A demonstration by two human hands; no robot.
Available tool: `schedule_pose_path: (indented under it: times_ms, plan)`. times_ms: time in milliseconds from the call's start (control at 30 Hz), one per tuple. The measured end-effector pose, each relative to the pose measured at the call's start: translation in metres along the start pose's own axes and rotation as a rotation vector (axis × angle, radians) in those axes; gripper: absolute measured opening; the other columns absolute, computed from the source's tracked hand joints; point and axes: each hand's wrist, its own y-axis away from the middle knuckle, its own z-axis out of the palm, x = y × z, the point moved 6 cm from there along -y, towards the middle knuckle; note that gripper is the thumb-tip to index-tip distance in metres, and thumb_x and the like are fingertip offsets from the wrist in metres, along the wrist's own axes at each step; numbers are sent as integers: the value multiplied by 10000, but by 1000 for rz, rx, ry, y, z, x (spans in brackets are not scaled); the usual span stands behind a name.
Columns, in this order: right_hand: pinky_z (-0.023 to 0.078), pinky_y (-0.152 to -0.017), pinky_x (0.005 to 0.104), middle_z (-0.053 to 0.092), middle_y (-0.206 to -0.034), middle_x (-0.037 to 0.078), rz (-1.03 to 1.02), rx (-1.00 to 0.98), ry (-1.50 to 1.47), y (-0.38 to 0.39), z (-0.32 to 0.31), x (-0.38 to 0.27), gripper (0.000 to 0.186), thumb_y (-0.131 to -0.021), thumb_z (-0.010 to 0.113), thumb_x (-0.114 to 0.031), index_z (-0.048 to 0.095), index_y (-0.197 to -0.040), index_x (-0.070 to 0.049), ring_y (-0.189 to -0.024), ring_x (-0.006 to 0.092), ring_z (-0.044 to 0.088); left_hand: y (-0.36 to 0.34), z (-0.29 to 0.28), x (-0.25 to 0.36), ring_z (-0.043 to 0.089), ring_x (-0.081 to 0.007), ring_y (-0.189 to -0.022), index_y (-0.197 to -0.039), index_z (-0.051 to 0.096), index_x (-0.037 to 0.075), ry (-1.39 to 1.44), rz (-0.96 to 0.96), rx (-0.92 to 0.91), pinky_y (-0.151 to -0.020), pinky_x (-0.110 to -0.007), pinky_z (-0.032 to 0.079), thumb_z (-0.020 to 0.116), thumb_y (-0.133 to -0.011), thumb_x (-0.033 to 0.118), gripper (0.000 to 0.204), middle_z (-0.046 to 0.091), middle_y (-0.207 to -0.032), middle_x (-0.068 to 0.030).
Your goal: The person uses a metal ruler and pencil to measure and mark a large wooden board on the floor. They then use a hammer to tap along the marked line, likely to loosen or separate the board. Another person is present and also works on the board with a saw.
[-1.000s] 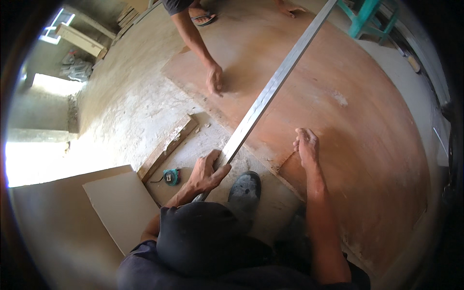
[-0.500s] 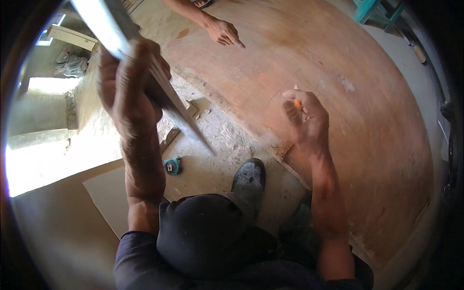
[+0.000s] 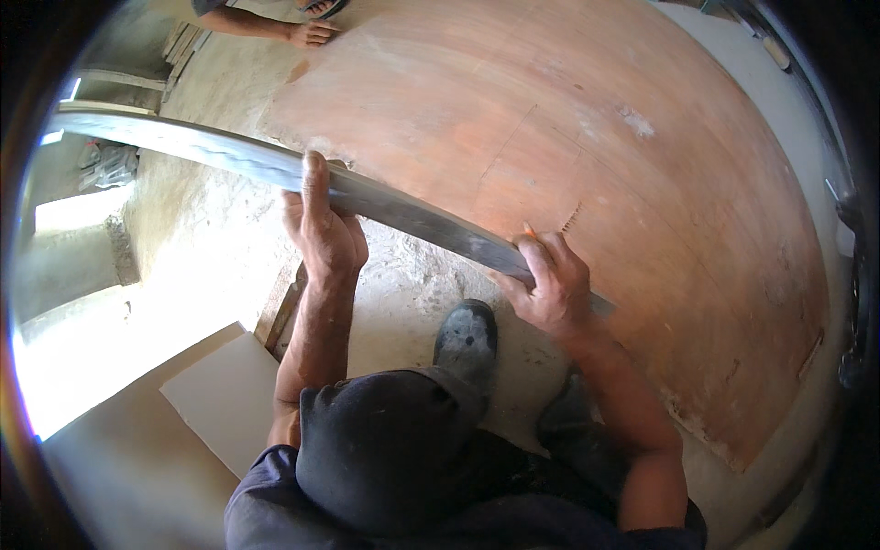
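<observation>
A long, straight grey metal bar (image 3: 412, 218) slants across the view from the far left down to the right. My left hand (image 3: 327, 240) is closed around its middle, thumb up over the near face. Close to the bar's right end, my right hand (image 3: 557, 286) grips it between thumb and fingers. An orange pencil (image 3: 529, 229) pokes out from the same right hand, most of it hidden by the fingers. Beneath the bar lies a large reddish-brown board (image 3: 660, 238) with thin lines drawn on it.
Another person's hand (image 3: 313, 34) rests at the board's far left edge. A white sheet (image 3: 220, 394) and a wood strip (image 3: 278, 316) lie left of my legs. My shoe (image 3: 466, 339) stands on the dusty floor beside the board. A clear plastic bag (image 3: 115, 165) sits far left.
The bar has swung from steep to nearly level, its lower end moving right. My right hand has come onto it, keeping the pencil. The other person's hand has drawn back to the left.
</observation>
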Motion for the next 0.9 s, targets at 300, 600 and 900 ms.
schedule_pose_path:
  times_ms: [300,600,900]
  plan:
    - [577,-730,447,660,-1027,154,89,-65,150,70,-9,93,437,-809,824,-298,683,-1129,-36,-874,354,694,-100,-100,-160,627,-222,-965,-1238,615,-14,-482,-440,360,-815,-383,523,756,-935,299,457,655,-1093,-127]
    - [540,-773,502,612,-1080,235,225,-203,175,138,12,121,490,-827,811,-296,643,-1188,-9,-945,427,628,-157,-115,-179,633,-356,-1093,-1197,564,-86,-1229,-115,288,-958,-467,492,795,-787,531,776,646,-1118,-241]
    - [537,-774,492,599,-1099,248,299,-181,198,134,9,147,499,-831,817,-289,641,-1196,1,-966,436,622,-173,-83,-208,565,-389,-1220,-1205,638,-23,-1617,-151,157,-1057,-505,405,675,-795,671,808,622,-1229,-221]
